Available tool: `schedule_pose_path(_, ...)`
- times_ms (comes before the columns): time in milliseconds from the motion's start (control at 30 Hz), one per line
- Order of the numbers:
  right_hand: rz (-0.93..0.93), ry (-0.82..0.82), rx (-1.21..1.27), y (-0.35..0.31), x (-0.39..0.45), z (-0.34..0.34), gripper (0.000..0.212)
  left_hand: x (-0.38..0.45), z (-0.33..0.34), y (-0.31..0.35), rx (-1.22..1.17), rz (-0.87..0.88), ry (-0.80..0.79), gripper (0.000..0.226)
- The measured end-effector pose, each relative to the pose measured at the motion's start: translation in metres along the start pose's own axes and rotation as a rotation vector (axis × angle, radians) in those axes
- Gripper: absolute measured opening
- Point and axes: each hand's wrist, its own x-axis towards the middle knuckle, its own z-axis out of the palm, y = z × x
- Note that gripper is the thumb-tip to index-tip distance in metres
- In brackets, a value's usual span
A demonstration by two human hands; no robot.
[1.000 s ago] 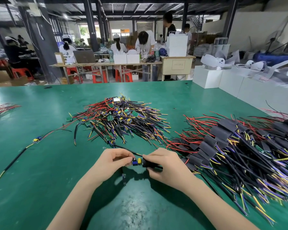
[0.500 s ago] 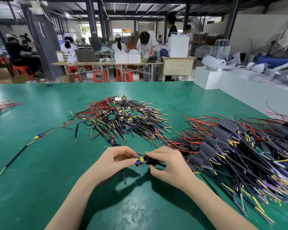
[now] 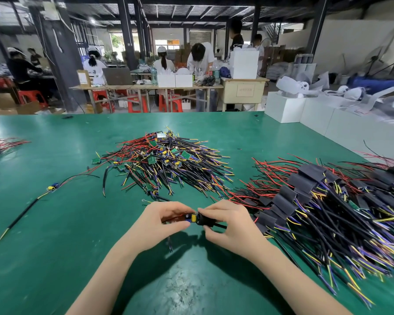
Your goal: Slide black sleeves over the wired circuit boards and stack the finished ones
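A green table point(image 3: 55, 258) is carrying everything. A heap of bare wired circuit boards point(image 3: 168, 162) is lying at its middle, toward the far side. A larger stack of black-sleeved boards point(image 3: 323, 205) is spreading across the right side, its wires fanning toward the near edge. One stray wired board point(image 3: 52, 187) is lying alone on the left. Red wires point(image 3: 5, 143) are poking in at the far left edge.

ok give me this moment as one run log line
step: sleeving | left hand: pinches small wired circuit board | right hand: holds black sleeve at board end | sleeved stack: right | bare pile: centre
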Motion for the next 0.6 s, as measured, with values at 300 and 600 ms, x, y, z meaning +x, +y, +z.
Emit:
schedule_pose_path(300,-0.052,0.013,-0.056,-0.0014,0.0002,0.0047,0.033,0.0008,0.0033,-0.0027,0.026,-0.024,-0.020,0.027)
schedule_pose_path(600,0.222,-0.195,-0.503,0.0021,-0.0012,0.0011,0.049,0.0011,0.0048,-0.0053,0.114,-0.048,0.035,0.023)
